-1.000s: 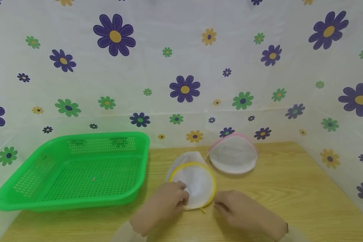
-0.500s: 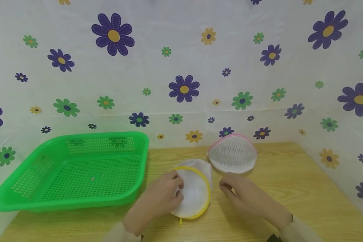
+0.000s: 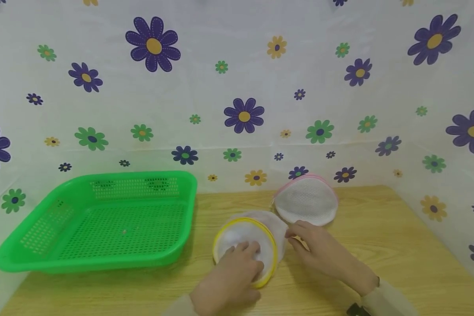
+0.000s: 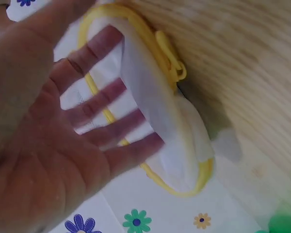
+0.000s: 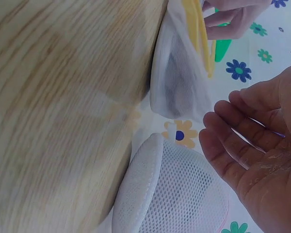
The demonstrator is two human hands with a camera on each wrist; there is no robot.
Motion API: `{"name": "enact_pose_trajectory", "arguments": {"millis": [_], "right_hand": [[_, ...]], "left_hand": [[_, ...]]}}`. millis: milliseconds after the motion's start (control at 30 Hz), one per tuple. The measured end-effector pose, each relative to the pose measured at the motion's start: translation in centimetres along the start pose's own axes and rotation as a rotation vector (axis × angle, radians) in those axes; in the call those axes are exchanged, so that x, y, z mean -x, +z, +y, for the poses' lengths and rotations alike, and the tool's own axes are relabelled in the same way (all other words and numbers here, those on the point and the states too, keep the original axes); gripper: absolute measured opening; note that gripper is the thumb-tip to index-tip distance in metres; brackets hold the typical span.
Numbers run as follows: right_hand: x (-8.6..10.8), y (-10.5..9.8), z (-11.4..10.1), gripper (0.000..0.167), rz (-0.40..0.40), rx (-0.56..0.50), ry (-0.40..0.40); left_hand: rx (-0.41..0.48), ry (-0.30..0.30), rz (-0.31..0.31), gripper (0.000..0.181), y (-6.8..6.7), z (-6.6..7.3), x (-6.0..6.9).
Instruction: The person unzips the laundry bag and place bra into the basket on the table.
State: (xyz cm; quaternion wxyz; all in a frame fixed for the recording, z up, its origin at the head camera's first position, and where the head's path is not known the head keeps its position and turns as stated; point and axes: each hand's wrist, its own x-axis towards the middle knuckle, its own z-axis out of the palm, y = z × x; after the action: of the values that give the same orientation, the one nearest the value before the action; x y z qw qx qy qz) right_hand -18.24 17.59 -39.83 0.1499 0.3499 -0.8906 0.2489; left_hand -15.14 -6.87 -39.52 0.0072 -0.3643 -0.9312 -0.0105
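A white mesh laundry bag (image 3: 276, 226) with a round yellow-zipped rim lies on the wooden table, and its zip pull hangs at one side in the left wrist view. My left hand (image 3: 238, 267) rests over the round yellow-edged face, fingers spread and fingertips on the white cloth (image 4: 150, 97). By the bag's right edge is my right hand (image 3: 320, 248), its fingers slightly bent and holding nothing. In the right wrist view its fingertips (image 5: 208, 121) come close to the bag's edge; whether they touch, I cannot tell.
A second white mesh laundry bag (image 3: 306, 202) with pink trim lies behind my right hand. At the left stands a large green perforated plastic basket (image 3: 189, 210). A flower-printed curtain (image 3: 205, 87) encloses the back and sides of the table (image 3: 379, 228).
The yellow-zipped bag has turned on the table, and its zip pull is no longer visible in the head view. My left hand has moved right and down across its face.
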Motion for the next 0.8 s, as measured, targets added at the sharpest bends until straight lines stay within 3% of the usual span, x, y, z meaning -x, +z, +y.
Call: {"name": "enact_pose_trajectory", "arguments": {"millis": [200,567,800], "right_hand": [[0.1,-0.1,-0.1,0.01,0.045,0.018,-0.016],[0.2,-0.4,-1.0,0.011,0.055,0.084,-0.035],[0.2,-0.7,-2.2,0.016,0.04,0.171,0.038]], "left_hand": [[0.039,0.124,0.062,0.029,0.3,-1.2,0.5],[0.275,0.299,-0.031,0.02,-0.5,-2.1,0.6],[0.256,0.358,-0.065,0.025,-0.5,-1.3,0.6]]}}
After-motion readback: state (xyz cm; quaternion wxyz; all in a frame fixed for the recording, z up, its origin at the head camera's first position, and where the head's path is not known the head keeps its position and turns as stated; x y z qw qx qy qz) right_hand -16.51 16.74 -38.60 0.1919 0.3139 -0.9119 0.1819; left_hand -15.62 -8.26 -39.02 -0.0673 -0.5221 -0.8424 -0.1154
